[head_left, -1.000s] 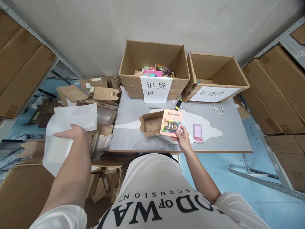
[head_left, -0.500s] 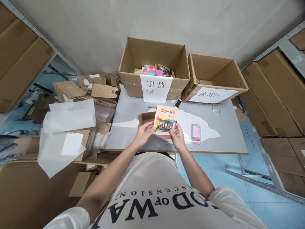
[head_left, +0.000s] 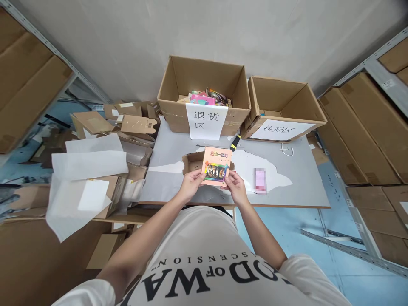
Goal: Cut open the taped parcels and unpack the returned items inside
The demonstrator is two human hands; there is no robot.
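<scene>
From the head view, I have the small booklet (head_left: 216, 166) pinched between both hands above the near edge of the surface (head_left: 302, 187): my left hand (head_left: 190, 183) has its grip closed on the lower left corner, my right hand (head_left: 235, 185) has its grip closed on the lower right corner, and the cover faces up at me with its colourful picture band showing. Just behind it lies an opened flat cardboard mailer (head_left: 193, 162), partly hidden by the booklet. The risk I judge is that my hold is only at the two bottom corners, so the top could flop forward or a slip of either thumb could drop it off the near edge to the floor. If I carry it far toward the left box with the hanging sheet (head_left: 204, 91) or the right box (head_left: 280, 106), I could knock the yellow-and-black tool (head_left: 235, 142) lying between, or mix up the two, since they stand touching. The pink item (head_left: 259, 180) to the right is too blurred to identify.
</scene>
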